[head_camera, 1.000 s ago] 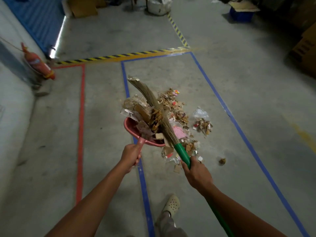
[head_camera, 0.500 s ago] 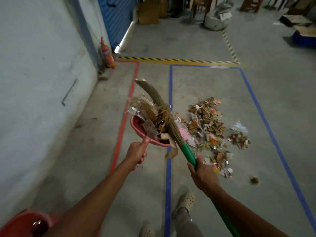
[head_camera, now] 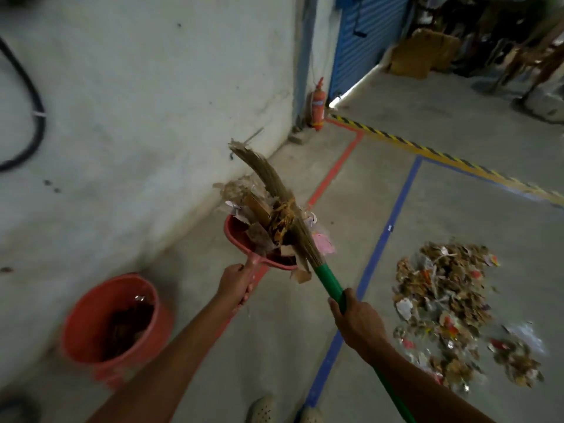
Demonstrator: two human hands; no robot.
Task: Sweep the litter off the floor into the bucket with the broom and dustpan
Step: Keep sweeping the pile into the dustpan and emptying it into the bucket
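Above the concrete floor (head_camera: 274, 346), between the bucket (head_camera: 88, 325) and the litter pile (head_camera: 442, 300), our left hand (head_camera: 236, 280) grips the red dustpan (head_camera: 241, 236) by its handle. Our right hand (head_camera: 358, 319) is wrapped round the green handle of the broom (head_camera: 331, 283), whose long axis runs from lower right up and leftward, bristle tip pointing toward the wall (head_camera: 152, 102) and bristles lying across the scraps (head_camera: 259, 206) heaped in the dustpan. Lower left by the wall, the red bucket stands upright with dark litter inside.
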